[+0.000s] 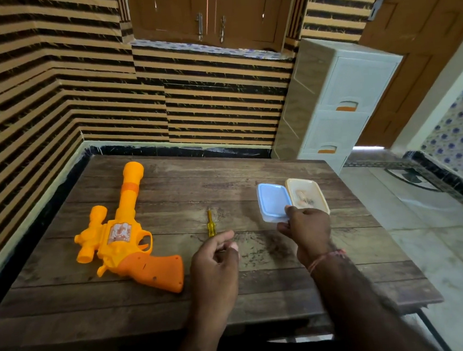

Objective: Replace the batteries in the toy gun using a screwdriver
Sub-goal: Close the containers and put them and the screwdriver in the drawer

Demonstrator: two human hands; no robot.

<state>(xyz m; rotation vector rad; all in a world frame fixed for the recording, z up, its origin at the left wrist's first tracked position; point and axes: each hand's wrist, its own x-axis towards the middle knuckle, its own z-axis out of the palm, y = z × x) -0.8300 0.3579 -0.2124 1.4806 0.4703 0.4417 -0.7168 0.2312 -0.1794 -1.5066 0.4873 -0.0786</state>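
Preparatory stage of a battery change on a wooden table (260,296). The orange toy gun (125,237) lies flat at the near left, barrel pointing far, grip nearest the viewer, with its battery cover apparently not yet opened. A small yellow-handled screwdriver (210,223) lies untouched at the table's middle, just beyond the left hand (217,261), whose fingers are loosely curled and hold nothing. The right hand (307,231) pinches the near edge of a blue lid (272,201), which sits beside an open cream container (308,194) at the right; small pale items inside are probably the batteries, though too blurred to confirm. The step in hand appears to be uncovering the supplies; the next move likely calls for grasping the screwdriver and turning the gun to expose its cover screw.
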